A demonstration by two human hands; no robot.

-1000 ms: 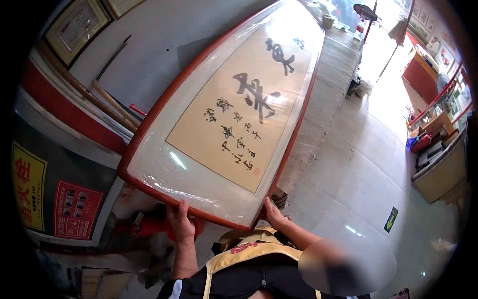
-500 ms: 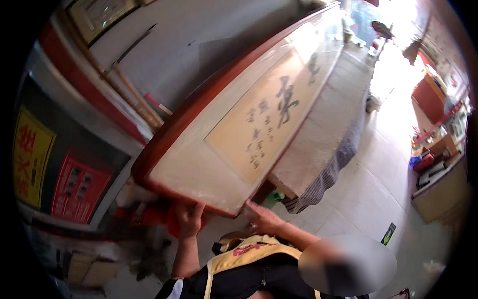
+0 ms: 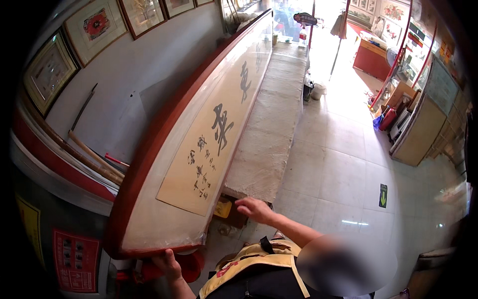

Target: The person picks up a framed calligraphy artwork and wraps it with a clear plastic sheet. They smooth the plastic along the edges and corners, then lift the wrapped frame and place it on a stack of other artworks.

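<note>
A long framed calligraphy piece (image 3: 185, 164) with a red-brown wooden frame and dark brush characters on cream paper stretches away from me, tilted against the wall side. My left hand (image 3: 168, 264) grips the near end of the frame from below, its thumb up at the edge and its other fingers mostly hidden. My right hand (image 3: 256, 209) is off the frame, over the near end of the long pale-topped table (image 3: 266, 144). Its fingers point left, loosely bent, with nothing visible in them.
Wooden poles (image 3: 94, 157) lean along the left wall below framed pictures (image 3: 94, 25). A red bucket-like thing (image 3: 191, 266) stands under the frame's near end. A yellow object (image 3: 222, 207) sits beneath the table. Across the tiled floor (image 3: 328, 169) stands a cabinet (image 3: 423, 119).
The frame's near end has shifted left and toward me in view, with my left hand still on it. My right hand has let go of its near corner and moved away.
</note>
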